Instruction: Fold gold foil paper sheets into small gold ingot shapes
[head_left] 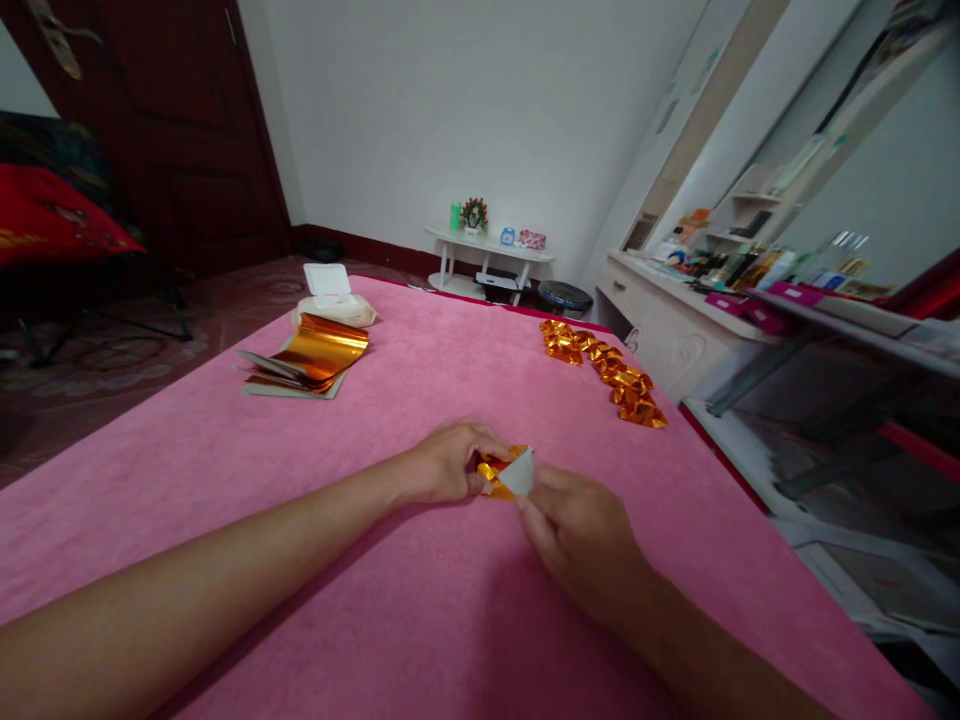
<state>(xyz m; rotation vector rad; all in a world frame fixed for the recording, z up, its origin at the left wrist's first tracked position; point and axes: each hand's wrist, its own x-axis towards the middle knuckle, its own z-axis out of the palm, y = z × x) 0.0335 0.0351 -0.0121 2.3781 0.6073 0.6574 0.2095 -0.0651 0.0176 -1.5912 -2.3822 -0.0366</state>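
Between my two hands is a small folded piece of gold foil paper [517,473], its pale grey back showing as a triangular flap on the right. My left hand [454,462] grips its left side with thumb and fingers. At the flap's right edge, my right hand [574,530] pinches the paper between thumb and fingers. A stack of gold foil sheets [330,350] with grey backs lies curled at the left of the pink cloth. Several folded gold foil pieces [630,385] lie in a cluster at the right.
A pack of wipes [349,312] with its white lid up stands behind the foil stack. The pink-covered surface [420,370] reaches toward a low white table [487,245] by the wall. A cluttered dresser [660,320] stands at the right, a dark stool [564,296] near it.
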